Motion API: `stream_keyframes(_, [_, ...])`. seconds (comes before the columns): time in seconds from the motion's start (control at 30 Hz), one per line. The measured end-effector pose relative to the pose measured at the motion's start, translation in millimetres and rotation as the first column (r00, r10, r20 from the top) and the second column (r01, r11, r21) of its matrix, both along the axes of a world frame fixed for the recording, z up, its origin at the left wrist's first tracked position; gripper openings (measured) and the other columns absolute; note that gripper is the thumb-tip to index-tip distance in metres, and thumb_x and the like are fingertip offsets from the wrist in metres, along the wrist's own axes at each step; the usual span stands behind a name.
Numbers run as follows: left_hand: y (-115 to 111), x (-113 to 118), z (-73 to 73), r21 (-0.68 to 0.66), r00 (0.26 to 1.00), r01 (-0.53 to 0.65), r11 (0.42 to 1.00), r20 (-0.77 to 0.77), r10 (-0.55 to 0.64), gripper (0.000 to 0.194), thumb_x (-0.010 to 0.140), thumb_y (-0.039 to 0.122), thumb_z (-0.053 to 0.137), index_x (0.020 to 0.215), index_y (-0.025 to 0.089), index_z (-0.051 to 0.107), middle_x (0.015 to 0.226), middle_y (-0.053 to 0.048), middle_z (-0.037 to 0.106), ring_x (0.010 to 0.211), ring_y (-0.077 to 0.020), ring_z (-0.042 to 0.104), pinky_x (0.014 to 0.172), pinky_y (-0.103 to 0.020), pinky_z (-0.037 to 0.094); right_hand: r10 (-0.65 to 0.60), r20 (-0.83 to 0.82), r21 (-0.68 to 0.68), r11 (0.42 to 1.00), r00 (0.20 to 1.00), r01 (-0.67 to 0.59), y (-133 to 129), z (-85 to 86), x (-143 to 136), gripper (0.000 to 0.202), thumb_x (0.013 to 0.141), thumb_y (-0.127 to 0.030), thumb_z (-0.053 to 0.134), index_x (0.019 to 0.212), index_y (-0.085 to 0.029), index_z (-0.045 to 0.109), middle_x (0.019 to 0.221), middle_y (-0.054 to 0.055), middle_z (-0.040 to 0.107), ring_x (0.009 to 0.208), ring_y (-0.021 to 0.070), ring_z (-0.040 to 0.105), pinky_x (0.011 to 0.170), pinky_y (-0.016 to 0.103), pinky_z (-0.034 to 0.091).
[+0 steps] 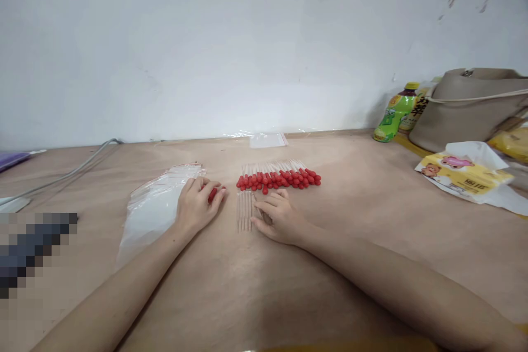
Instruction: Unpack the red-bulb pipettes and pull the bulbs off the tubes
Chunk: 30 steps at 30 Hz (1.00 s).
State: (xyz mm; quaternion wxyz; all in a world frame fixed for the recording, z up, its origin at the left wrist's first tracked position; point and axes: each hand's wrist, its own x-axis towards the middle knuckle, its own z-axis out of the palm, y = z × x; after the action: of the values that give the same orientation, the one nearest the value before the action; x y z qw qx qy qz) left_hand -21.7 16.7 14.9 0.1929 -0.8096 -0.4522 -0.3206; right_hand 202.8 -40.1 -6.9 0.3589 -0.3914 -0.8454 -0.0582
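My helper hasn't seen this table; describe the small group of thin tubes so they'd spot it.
On the brown table, find the gap between the left hand and right hand. The thin tubes lie there side by side and, unlike the red-ended row behind, show no red.

looks like glossy clear plastic in the bags (148, 225), smooth and faintly shiny on the red tips (284, 179), mostly matt and paper-like across the tabletop (198, 297), glossy on the green bottle (394, 115).
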Motion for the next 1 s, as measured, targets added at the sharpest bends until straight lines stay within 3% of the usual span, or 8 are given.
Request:
stream_keyframes(0.27, [2.5,15.4,16.9,-0.204,0.988,0.136,0.969,-0.046,-0.149,0.023,0.082,0.034,0.049,0.093,0.018,0.060,0.085,-0.006,0.059,0.084,-0.0212,0.051,0.077,-0.034,0.041,0.123,-0.048,-0.044,0.991,0.991,-0.125,-3.2,3.5,1.4,0.048,0.070,-0.052,0.058,0.099,-0.014,0.057,0.084,0.008,0.060,0.081,0.0194,0.052,0.082,0.038,0.031])
stream_keyframes(0.43, [20.3,37.8,23.3,-0.309,0.977,0.183,0.933,-0.053,-0.209,0.024,0.081,0.038,0.050,0.093,0.018,0.058,0.091,-0.006,0.061,0.088,-0.0217,0.054,0.080,-0.035,0.040,0.151,-0.089,-0.007,0.988,0.984,-0.152,-6.3,2.0,7.7,0.038,0.076,-0.045,0.055,0.099,-0.015,0.056,0.083,0.006,0.061,0.081,0.0185,0.052,0.080,0.036,0.032])
stream_keyframes(0.57, [27.8,49.8,21.6,-0.326,0.983,0.156,0.932,-0.038,-0.178,0.024,0.080,0.041,0.053,0.084,0.018,0.056,0.084,-0.005,0.061,0.083,-0.0221,0.055,0.076,-0.036,0.040,0.138,-0.095,0.009,0.990,0.986,-0.138,-9.7,-0.8,18.4,0.029,0.078,-0.039,0.054,0.094,-0.016,0.055,0.079,0.005,0.060,0.079,0.0174,0.052,0.076,0.034,0.033])
stream_keyframes(0.8, [25.6,53.0,12.4,-0.302,0.961,0.183,0.935,0.254,-0.106,0.019,0.082,0.035,0.050,0.076,0.017,0.054,0.078,-0.003,0.061,0.078,-0.0186,0.055,0.073,-0.032,0.041,0.072,-0.109,0.000,0.997,0.991,-0.072,-12.4,-1.0,29.1,0.021,0.077,-0.034,0.055,0.088,-0.016,0.056,0.070,0.003,0.058,0.071,0.0159,0.053,0.074,0.033,0.034])
stream_keyframes(0.9, [17.0,48.4,8.4,-0.270,0.938,0.112,0.956,0.347,-0.012,0.025,0.086,0.037,0.041,0.081,0.016,0.053,0.079,-0.005,0.060,0.075,-0.0174,0.055,0.069,-0.031,0.043,0.023,-0.115,-0.029,0.999,0.993,-0.026,-12.5,-0.1,31.7,0.019,0.077,-0.031,0.055,0.090,-0.017,0.057,0.077,0.005,0.060,0.076,0.0172,0.054,0.076,0.035,0.036])
stream_keyframes(1.0, [-0.9,39.1,7.2,-0.298,0.898,0.122,0.947,0.439,0.023,0.025,0.087,0.038,0.039,0.088,0.016,0.052,0.081,-0.004,0.060,0.071,-0.0147,0.056,0.064,-0.028,0.044,-0.040,-0.165,-0.035,0.999,0.985,0.035,-11.8,1.2,36.4,0.031,0.076,-0.027,0.055,0.106,-0.017,0.054,0.095,0.009,0.059,0.090,0.0205,0.054,0.082,0.038,0.039])
